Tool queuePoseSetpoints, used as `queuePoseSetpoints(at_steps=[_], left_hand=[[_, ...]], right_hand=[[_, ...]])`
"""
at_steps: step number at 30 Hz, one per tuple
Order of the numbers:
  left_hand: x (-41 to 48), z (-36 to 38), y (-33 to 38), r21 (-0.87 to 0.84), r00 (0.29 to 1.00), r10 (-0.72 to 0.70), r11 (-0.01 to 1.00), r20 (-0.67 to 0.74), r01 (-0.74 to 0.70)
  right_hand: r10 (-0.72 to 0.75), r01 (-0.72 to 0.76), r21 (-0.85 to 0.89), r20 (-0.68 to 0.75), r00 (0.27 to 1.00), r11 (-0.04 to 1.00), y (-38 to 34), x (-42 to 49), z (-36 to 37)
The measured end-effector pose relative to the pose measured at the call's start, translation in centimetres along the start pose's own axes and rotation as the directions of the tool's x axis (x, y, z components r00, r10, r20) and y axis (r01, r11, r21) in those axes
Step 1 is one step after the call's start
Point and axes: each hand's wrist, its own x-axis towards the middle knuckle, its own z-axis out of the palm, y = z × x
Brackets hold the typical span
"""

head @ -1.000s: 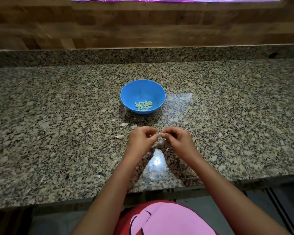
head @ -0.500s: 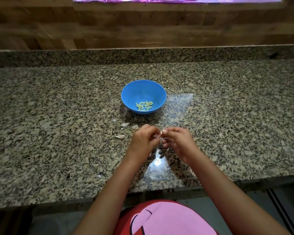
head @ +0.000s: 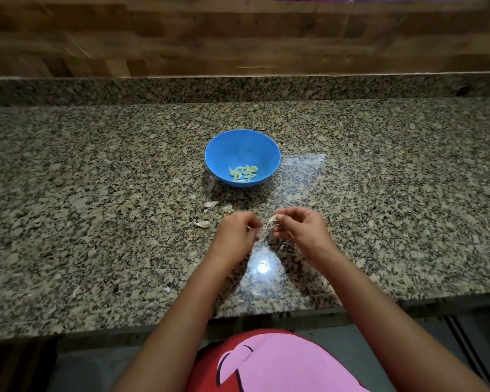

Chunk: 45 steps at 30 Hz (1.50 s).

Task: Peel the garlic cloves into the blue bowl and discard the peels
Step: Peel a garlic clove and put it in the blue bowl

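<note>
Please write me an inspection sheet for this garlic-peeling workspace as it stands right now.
Surface: speckled granite counter, glossy, with a bright light reflection near its front edge.
Job's things: blue bowl upright mid-counter, holding a small heap of peeled cloves; one garlic clove held between both hands, its skin partly pulled away.
Clutter: loose peels on the counter in front of the bowl, left of the hands; a few small flakes nearer the front edge.
Grippers: left hand and right hand both pinch the clove above the counter.
Cables: nothing seen.
Surroundings: wooden wall panel behind a granite upstand.
</note>
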Motion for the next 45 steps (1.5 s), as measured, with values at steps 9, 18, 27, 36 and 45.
queuePoseSetpoints(at_steps=[9,18,27,36,45], left_hand=[[0.6,0.5,0.3,-0.42,0.986,-0.156,0.893,0.049,0.162],[0.7,0.9,0.2,-0.395,0.981,-0.153,0.914,-0.117,0.095],[1.1,0.7,0.2,-0.754,0.957,-0.275,0.61,0.089,0.245],[1.2,-0.1,-0.8,-0.429,0.964,-0.263,0.869,0.021,0.247],[1.1,0.7,-0.1,-0.184,0.969,-0.245,0.951,0.038,0.248]], right_hand=[[-0.053,0.054,-0.05,0.015,0.998,0.997,-0.2,-0.1,0.5],[-0.097,0.107,-0.311,0.047,0.994,0.944,-1.0,0.0,0.5],[-0.171,0.171,-0.032,-0.021,0.985,0.985,-0.4,-0.6,1.6],[0.131,-0.136,0.313,0.036,0.991,0.94,-0.8,0.1,1.6],[0.01,-0.041,-0.145,-0.207,0.978,0.989,-0.2,3.1,0.1]])
